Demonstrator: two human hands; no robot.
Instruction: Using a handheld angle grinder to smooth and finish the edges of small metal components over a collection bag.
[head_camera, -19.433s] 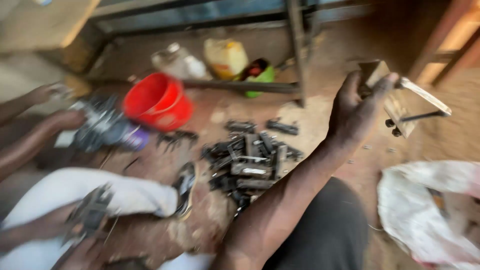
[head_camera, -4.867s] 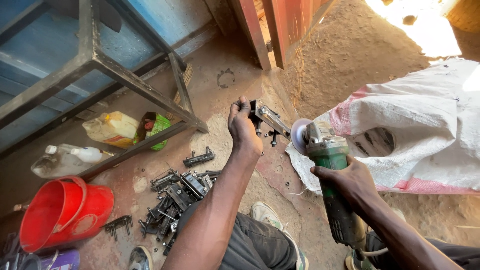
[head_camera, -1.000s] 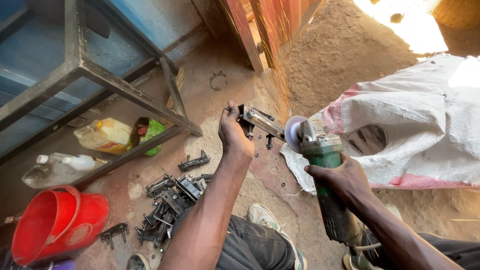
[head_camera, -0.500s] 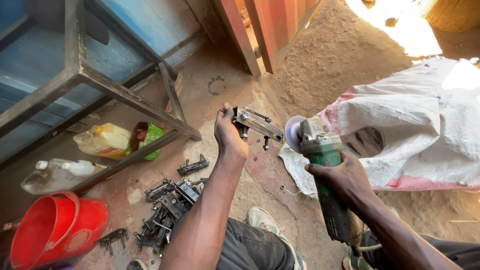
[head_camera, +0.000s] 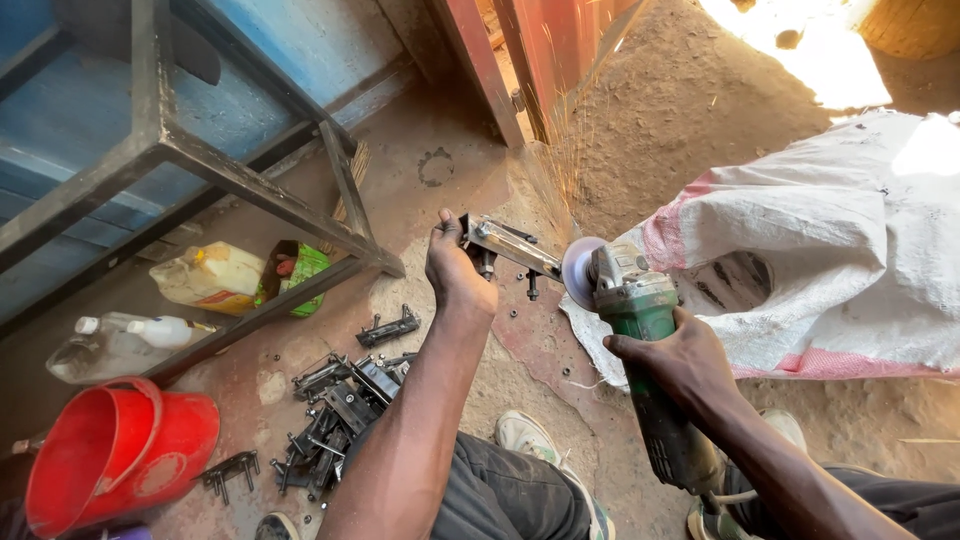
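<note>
Head view. Left hand (head_camera: 455, 275), frame centre, grip clenched on one end of a metal bracket (head_camera: 510, 248) held out above the floor. Right hand (head_camera: 675, 360), right of centre, grip wrapped around a green angle grinder (head_camera: 640, 310). Grinder disc (head_camera: 577, 272) touches the bracket's far end; sparks (head_camera: 560, 150) fan toward upper centre. Pile of similar metal parts (head_camera: 330, 415) on the floor lower left, red bucket (head_camera: 115, 450) beside it. White sack (head_camera: 820, 240) at right.

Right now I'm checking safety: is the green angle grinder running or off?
Running: sparks fly up from where the angle grinder disc meets the metal bracket held in the left hand.
</note>
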